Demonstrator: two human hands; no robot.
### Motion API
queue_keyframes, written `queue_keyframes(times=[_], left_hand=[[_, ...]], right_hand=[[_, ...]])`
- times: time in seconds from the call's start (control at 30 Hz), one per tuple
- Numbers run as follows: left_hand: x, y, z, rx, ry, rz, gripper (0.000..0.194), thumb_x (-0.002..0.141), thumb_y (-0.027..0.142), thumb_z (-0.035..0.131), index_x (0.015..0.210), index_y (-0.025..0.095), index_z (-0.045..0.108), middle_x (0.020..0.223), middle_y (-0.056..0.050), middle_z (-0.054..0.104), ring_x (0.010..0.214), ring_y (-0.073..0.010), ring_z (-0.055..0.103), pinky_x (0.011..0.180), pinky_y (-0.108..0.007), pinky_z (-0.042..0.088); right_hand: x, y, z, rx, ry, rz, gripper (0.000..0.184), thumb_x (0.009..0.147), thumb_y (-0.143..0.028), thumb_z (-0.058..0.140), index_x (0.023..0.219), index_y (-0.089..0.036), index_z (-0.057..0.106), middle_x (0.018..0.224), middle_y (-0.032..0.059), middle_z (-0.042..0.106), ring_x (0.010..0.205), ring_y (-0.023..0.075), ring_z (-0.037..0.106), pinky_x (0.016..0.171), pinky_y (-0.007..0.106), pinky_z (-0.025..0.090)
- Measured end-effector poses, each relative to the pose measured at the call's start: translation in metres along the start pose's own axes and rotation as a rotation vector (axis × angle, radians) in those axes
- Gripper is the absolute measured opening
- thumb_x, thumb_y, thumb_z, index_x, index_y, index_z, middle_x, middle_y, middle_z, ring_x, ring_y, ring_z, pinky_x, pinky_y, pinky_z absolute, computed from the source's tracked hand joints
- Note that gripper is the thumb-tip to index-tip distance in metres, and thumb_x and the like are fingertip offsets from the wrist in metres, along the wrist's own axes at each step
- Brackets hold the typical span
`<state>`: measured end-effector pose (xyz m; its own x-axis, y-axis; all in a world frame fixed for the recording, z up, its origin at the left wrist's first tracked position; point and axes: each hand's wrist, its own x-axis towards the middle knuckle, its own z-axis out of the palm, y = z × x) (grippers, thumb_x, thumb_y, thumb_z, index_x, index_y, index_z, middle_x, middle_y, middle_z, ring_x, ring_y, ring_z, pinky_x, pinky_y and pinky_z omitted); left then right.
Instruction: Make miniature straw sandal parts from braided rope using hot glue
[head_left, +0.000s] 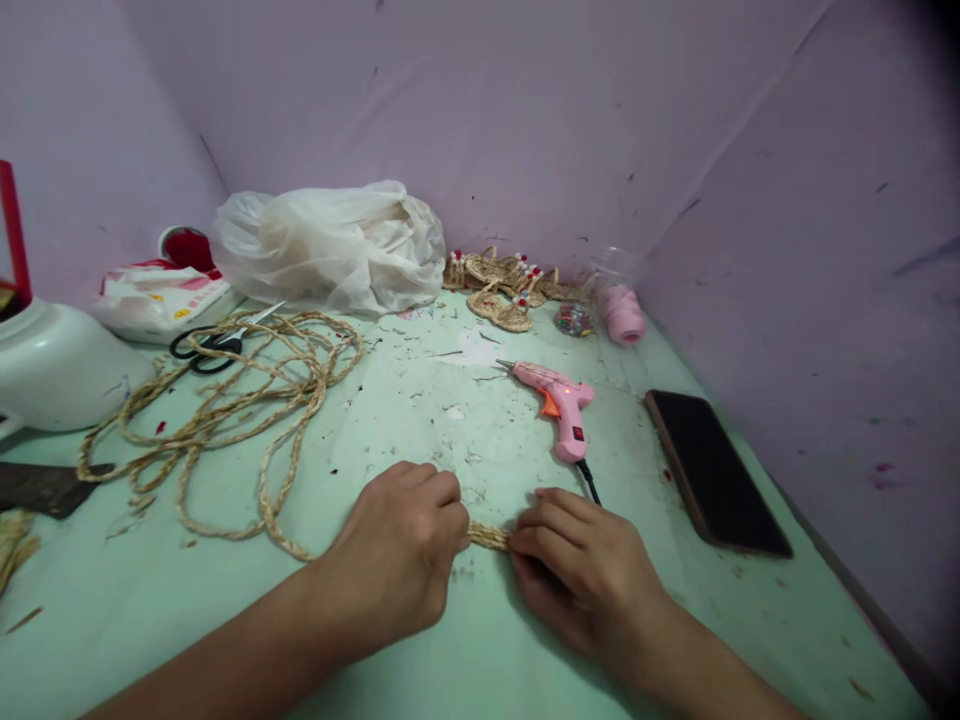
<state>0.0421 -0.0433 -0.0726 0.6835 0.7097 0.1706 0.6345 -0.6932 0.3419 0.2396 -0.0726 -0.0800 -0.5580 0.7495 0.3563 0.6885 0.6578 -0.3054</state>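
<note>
Between my two hands runs a short stretch of braided straw cord, its strands lying side by side. My left hand is closed around its left end, knuckles up. The fingers of my right hand pinch the other end, and their tips are partly hidden. From under my left hand the cord trails away to a loose, tangled coil on the left of the table. Just beyond my right hand lies a pink glue gun, nozzle pointing left, with a black cable running back toward my right hand.
Black-handled scissors lie by the coil. A white plastic bag sits against the wall, beside woven straw pieces with beads. Pink yarn and a bag of beads are at back right. A phone lies right; a dark blade left.
</note>
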Motion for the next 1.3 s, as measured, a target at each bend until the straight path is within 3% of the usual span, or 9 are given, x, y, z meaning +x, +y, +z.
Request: queue_keyframes(times=[0.13, 0.27, 0.43, 0.63, 0.87, 0.97, 1.07, 1.2, 1.3], left_hand=[[0.002, 0.001, 0.001, -0.01, 0.0, -0.004, 0.014, 0.077, 0.014, 0.046, 0.063, 0.017, 0.05, 0.07, -0.003, 0.052, 0.068, -0.0165, 0.045, 0.065, -0.033, 0.036], [0.002, 0.002, 0.002, -0.01, 0.012, -0.002, 0.012, 0.075, 0.015, 0.049, 0.063, 0.017, 0.049, 0.069, -0.003, 0.052, 0.068, -0.0169, 0.046, 0.066, -0.033, 0.037], [0.0, 0.004, 0.003, 0.001, 0.05, -0.009, 0.009, 0.073, 0.014, 0.048, 0.065, 0.017, 0.051, 0.07, -0.004, 0.053, 0.068, -0.0177, 0.046, 0.065, -0.033, 0.037], [0.002, 0.003, 0.005, 0.005, 0.075, 0.008, 0.009, 0.072, 0.015, 0.049, 0.065, 0.016, 0.055, 0.068, -0.004, 0.054, 0.067, -0.018, 0.046, 0.071, -0.036, 0.039], [0.001, 0.006, 0.009, 0.015, 0.109, -0.009, 0.009, 0.071, 0.015, 0.049, 0.065, 0.016, 0.056, 0.068, -0.003, 0.055, 0.067, -0.0165, 0.048, 0.083, -0.039, 0.037], [-0.001, 0.007, 0.008, 0.013, 0.097, -0.023, 0.01, 0.071, 0.015, 0.049, 0.063, 0.016, 0.055, 0.067, -0.003, 0.055, 0.067, -0.0159, 0.049, 0.083, -0.038, 0.037], [-0.001, 0.006, 0.008, 0.011, 0.087, -0.036, 0.011, 0.071, 0.015, 0.049, 0.062, 0.016, 0.054, 0.068, -0.002, 0.055, 0.068, -0.0156, 0.049, 0.083, -0.037, 0.037], [-0.002, 0.006, 0.007, 0.004, 0.084, -0.036, 0.01, 0.073, 0.017, 0.049, 0.065, 0.017, 0.056, 0.069, -0.002, 0.055, 0.071, -0.0163, 0.05, 0.086, -0.039, 0.036], [-0.003, 0.006, 0.007, 0.003, 0.088, -0.032, 0.009, 0.073, 0.017, 0.049, 0.068, 0.017, 0.057, 0.071, -0.003, 0.056, 0.073, -0.0171, 0.05, 0.09, -0.04, 0.034]], right_hand=[[0.001, -0.005, 0.0, 0.131, 0.012, 0.271, 0.012, 0.072, -0.011, 0.051, 0.067, -0.019, 0.059, 0.064, 0.0027, 0.06, 0.062, 0.0168, 0.055, 0.056, 0.029, 0.043], [0.006, -0.012, -0.004, 0.085, -0.024, 0.429, 0.015, 0.069, -0.015, 0.054, 0.08, -0.02, 0.063, 0.067, 0.0018, 0.063, 0.064, 0.0187, 0.058, 0.056, 0.03, 0.043], [0.014, -0.012, -0.007, 0.007, -0.147, 0.381, 0.013, 0.069, -0.016, 0.053, 0.069, -0.02, 0.065, 0.064, 0.0021, 0.061, 0.063, 0.0195, 0.056, 0.057, 0.032, 0.041], [0.01, -0.004, -0.002, 0.09, -0.103, 0.216, 0.011, 0.069, -0.009, 0.051, 0.07, -0.017, 0.059, 0.064, 0.0003, 0.057, 0.064, 0.0147, 0.054, 0.095, 0.044, 0.031], [0.007, -0.001, -0.005, 0.205, -0.14, 0.267, 0.012, 0.072, -0.009, 0.052, 0.076, -0.018, 0.059, 0.069, 0.0009, 0.059, 0.071, 0.0162, 0.056, 0.098, 0.046, 0.028], [0.004, 0.007, -0.015, 0.354, -0.184, 0.38, 0.016, 0.074, -0.015, 0.057, 0.089, -0.019, 0.06, 0.08, 0.0017, 0.065, 0.077, 0.0173, 0.059, 0.093, 0.043, 0.036], [0.001, 0.012, -0.023, 0.394, -0.091, 0.459, 0.023, 0.074, -0.018, 0.058, 0.097, -0.018, 0.058, 0.088, 0.0045, 0.065, 0.079, 0.0187, 0.059, 0.076, 0.035, 0.046], [0.006, -0.002, -0.02, 0.221, 0.021, 0.329, 0.019, 0.073, -0.016, 0.055, 0.091, -0.019, 0.06, 0.086, 0.0049, 0.064, 0.08, 0.02, 0.056, 0.072, 0.035, 0.043], [0.016, -0.017, -0.007, 0.087, -0.066, 0.251, 0.017, 0.071, -0.015, 0.055, 0.085, -0.019, 0.063, 0.081, 0.0049, 0.063, 0.076, 0.0211, 0.055, 0.068, 0.035, 0.04]])
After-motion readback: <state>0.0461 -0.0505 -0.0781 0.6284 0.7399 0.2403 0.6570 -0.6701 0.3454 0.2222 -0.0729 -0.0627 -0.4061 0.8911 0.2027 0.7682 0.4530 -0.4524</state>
